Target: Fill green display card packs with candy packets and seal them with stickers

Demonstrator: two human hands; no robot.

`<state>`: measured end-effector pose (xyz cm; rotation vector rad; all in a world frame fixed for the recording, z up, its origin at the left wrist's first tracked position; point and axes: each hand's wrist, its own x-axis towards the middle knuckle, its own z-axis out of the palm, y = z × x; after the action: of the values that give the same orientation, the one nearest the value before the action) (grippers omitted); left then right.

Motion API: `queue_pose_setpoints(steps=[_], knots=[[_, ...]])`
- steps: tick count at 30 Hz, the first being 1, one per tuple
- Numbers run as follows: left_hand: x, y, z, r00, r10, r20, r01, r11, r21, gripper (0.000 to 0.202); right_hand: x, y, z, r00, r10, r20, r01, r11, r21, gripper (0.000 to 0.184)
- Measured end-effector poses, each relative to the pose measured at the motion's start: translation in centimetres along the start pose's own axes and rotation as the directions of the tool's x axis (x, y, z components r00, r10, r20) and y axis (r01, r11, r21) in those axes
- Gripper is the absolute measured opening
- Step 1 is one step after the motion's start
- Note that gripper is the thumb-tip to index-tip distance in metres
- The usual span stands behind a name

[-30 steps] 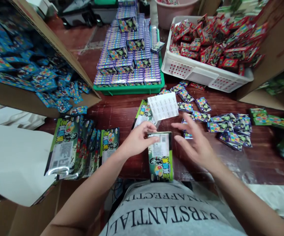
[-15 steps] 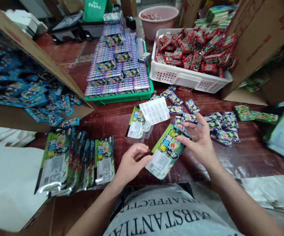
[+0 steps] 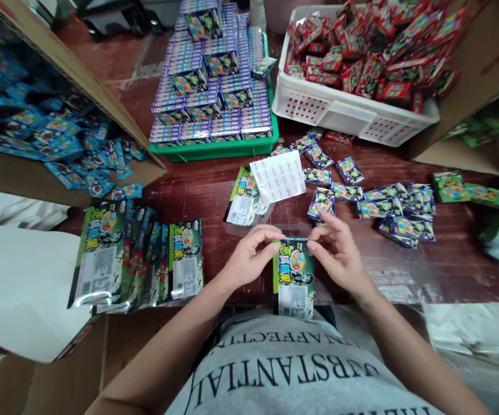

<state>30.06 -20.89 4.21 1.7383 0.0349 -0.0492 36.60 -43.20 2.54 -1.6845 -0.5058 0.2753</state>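
Between my two hands is a green and black candy pouch [image 3: 295, 276], its printed face up and its top edge away from me. My left hand [image 3: 255, 253] pinches the pouch's top left corner between thumb and fingers. At the top right corner, my right hand [image 3: 338, 251] pinches it the same way. Just beyond lie a sheet of round stickers [image 3: 279, 176] and another candy pouch [image 3: 241, 202] partly under it. Small purple candy packets [image 3: 322, 202] are scattered past my right hand.
Filled pouches [image 3: 102, 253] lie overlapping at the left. Behind stand a green tray [image 3: 214, 151] of stacked purple boxes and a white basket [image 3: 327, 112] heaped with red packets. Cardboard boxes [image 3: 80, 92] flank both sides; green packets [image 3: 474, 190] lie at right.
The pouch has turned from tilted to upright and come nearer my body. My left hand has closed on its corner, and my right hand has shifted to the other top corner. The view has tipped downward.
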Motion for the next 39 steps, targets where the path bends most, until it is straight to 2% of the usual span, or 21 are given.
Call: queue_pose_setpoints(steps=[2,6,8,11,15,20,25,27,30,33,35,37,39], knots=[[0.3,0.1,0.5,0.997,0.057,-0.046,-0.057,0.998,0.014,0.014,0.1,0.2,-0.7,0.999,-0.018,0.029,0.019,0.999,-0.041,0.060],[0.8,0.2,1.4,0.991,-0.005,-0.137,-0.016,0.988,-0.156,0.023,0.2,0.2,-1.0,0.999,-0.016,-0.048,0.014,0.999,-0.045,0.080],[0.8,0.5,1.4,0.994,-0.029,-0.105,0.011,0.987,-0.161,0.024,0.1,-0.2,-1.0,1.000,0.007,0.001,-0.007,1.000,-0.030,0.084],[0.9,1.1,1.3,0.997,-0.058,-0.055,0.053,0.994,-0.093,0.012,0.1,-1.1,-1.2,0.997,0.035,0.067,-0.037,0.999,0.025,0.079],[1.3,2.1,1.3,0.992,-0.118,-0.050,0.113,0.989,-0.094,0.011,0.5,-2.5,-1.2,0.995,0.092,0.022,-0.094,0.992,0.088,0.075],[2.6,3.6,0.8,0.977,-0.213,0.004,0.213,0.976,-0.037,0.012,1.5,-3.9,-1.1,0.984,0.178,-0.002,-0.176,0.977,0.119,0.088],[2.5,3.7,0.0,0.977,-0.188,0.104,0.194,0.979,-0.055,0.015,0.9,-3.6,-2.0,0.981,0.194,-0.004,-0.192,0.976,0.102,0.091],[2.0,3.3,-0.1,0.983,-0.128,0.134,0.137,0.989,-0.063,0.017,0.4,-3.0,-2.8,0.988,0.151,0.041,-0.154,0.985,0.081,0.086],[1.4,2.5,0.1,0.993,-0.039,0.112,0.046,0.997,-0.056,0.016,0.4,-2.9,-4.3,0.991,0.082,0.103,-0.084,0.996,0.018,0.071],[1.3,2.2,0.4,0.996,-0.014,0.093,0.019,0.999,-0.049,0.011,1.6,-4.4,-5.4,0.987,0.010,0.159,0.013,0.990,-0.138,0.034],[1.3,2.2,0.6,0.995,-0.014,0.095,0.017,0.999,-0.036,0.011,2.6,-5.8,-5.4,0.954,-0.014,0.299,0.085,0.971,-0.224,0.010],[1.3,2.4,0.6,0.995,-0.017,0.096,0.019,1.000,-0.019,0.013,3.6,-6.7,-4.8,0.901,0.006,0.434,0.127,0.953,-0.276,0.008],[1.2,2.5,0.7,0.996,-0.023,0.091,0.024,1.000,-0.013,0.014,4.3,-6.8,-4.0,0.887,0.033,0.460,0.140,0.932,-0.335,0.008]])
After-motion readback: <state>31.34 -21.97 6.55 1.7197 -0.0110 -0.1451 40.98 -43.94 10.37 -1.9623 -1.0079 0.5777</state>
